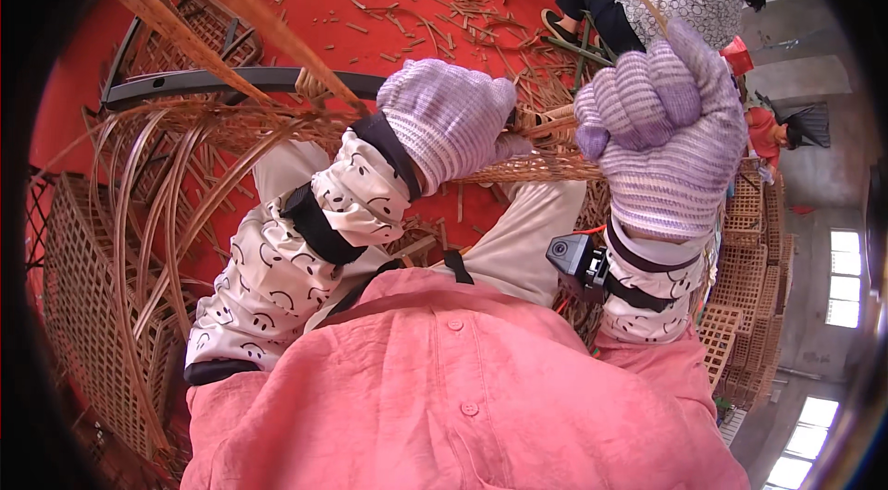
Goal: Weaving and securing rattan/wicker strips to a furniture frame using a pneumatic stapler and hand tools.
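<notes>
The woven cane (548, 168) ran crosswise; the left hand (449, 120) overlapped it, grip hidden; the right hand (661, 125) was fisted at its right end.

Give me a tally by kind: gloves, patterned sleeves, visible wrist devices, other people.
Striped gloves: 2
Patterned sleeves: 2
Visible wrist device: 1
Other people: 2
Total: 7
</notes>
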### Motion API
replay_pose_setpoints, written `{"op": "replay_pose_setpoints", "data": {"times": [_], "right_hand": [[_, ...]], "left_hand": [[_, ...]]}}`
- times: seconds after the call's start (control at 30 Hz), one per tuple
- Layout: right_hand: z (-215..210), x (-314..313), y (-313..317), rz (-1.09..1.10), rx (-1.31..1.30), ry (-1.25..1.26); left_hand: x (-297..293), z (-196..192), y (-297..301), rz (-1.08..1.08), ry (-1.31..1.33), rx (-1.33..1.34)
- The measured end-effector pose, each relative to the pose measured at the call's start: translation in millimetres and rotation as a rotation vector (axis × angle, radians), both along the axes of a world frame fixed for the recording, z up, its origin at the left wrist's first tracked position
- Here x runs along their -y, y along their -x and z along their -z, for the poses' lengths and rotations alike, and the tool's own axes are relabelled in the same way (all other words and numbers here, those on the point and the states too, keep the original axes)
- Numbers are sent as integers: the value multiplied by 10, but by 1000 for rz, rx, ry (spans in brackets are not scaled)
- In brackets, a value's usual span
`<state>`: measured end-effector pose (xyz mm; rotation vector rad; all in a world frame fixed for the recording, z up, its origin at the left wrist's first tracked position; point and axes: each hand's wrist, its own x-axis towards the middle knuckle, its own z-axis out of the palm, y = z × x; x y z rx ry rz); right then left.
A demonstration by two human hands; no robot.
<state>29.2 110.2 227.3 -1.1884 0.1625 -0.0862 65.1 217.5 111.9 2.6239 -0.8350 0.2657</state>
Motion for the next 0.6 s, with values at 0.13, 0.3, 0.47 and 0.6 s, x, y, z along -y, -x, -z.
{"op": "replay_pose_setpoints", "data": {"times": [0.13, 0.3, 0.47, 0.6], "right_hand": [[26, 105, -149, -202, 51, 36], [84, 273, -444, -638, 131, -59], [56, 231, -298, -333, 72, 38], [45, 236, -260, -268, 43, 54]], "left_hand": [[-6, 35, 13, 6, 23, 33], [33, -18, 5, -3, -4, 18], [30, 53, -20, -2, 31, 71], [13, 60, -35, -16, -2, 44]]}}
